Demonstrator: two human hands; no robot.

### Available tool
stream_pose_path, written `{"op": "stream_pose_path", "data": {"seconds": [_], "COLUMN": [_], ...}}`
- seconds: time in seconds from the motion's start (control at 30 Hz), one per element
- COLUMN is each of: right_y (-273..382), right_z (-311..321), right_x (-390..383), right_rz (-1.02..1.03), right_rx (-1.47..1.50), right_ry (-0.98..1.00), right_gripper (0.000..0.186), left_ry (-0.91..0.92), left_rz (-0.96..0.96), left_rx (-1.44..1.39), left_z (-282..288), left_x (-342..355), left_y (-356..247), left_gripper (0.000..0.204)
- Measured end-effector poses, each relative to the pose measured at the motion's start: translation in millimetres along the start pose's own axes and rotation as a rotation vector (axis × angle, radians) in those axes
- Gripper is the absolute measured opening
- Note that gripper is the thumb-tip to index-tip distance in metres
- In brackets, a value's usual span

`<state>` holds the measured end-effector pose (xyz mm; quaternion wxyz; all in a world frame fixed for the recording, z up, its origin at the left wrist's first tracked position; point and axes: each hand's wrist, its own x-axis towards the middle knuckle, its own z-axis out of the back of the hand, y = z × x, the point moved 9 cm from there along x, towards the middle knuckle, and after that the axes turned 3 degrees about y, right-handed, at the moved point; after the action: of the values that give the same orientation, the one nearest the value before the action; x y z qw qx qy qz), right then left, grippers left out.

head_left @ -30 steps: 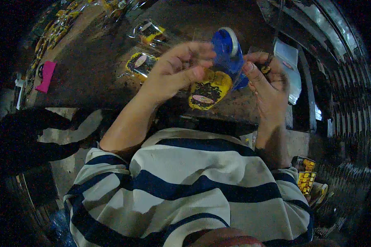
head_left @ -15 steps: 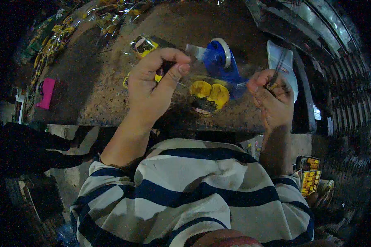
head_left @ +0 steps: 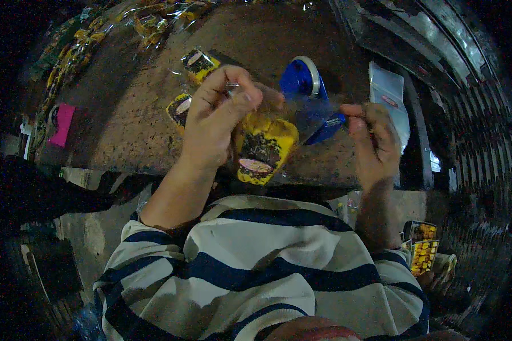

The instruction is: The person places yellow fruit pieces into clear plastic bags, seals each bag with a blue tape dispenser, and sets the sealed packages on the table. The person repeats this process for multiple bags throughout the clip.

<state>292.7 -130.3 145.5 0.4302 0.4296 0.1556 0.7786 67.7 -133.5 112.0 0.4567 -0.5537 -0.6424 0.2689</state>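
Note:
A clear plastic packet with yellow and dark contents and an oval label hangs from my left hand, whose thumb and fingers pinch its top. Clear film stretches from the packet's top toward my right hand. My right thumb and forefinger are closed at the film's far end; whether that end is bag or tape I cannot make out. Behind the film stands a blue tape dispenser with a pale roll, partly covered by the film. Two similar packets, one farther and one nearer, lie beside my left hand.
A heap of shiny yellow packets runs along the table's far left. A pink piece lies at the left edge. Flat clear bags lie on the right. Below the table at right is a box with yellow pictures.
The packet has swung left and nearer to me, now showing its label upright. My right hand has turned, and the dark thin thing at its fingers no longer shows. Film now stretches between my hands.

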Motion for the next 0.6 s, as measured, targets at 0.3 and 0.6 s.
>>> {"op": "stream_pose_path", "data": {"seconds": [0.3,0.6], "right_y": [-59.9,-35.5], "right_z": [72.1,61.0], "right_x": [-13.6,-17.9], "right_rz": [0.052,0.142], "right_rx": [-0.614,-0.579], "right_ry": [-0.267,-0.316], "right_gripper": [0.022,0.032], "left_ry": [-0.074,0.064], "left_rz": [-0.027,-0.003], "left_rx": [-0.106,-0.001], "left_z": [10.9,-12.7], "left_x": [2.8,1.2], "left_y": [-11.7,-8.9], "left_gripper": [0.038,0.044]}}
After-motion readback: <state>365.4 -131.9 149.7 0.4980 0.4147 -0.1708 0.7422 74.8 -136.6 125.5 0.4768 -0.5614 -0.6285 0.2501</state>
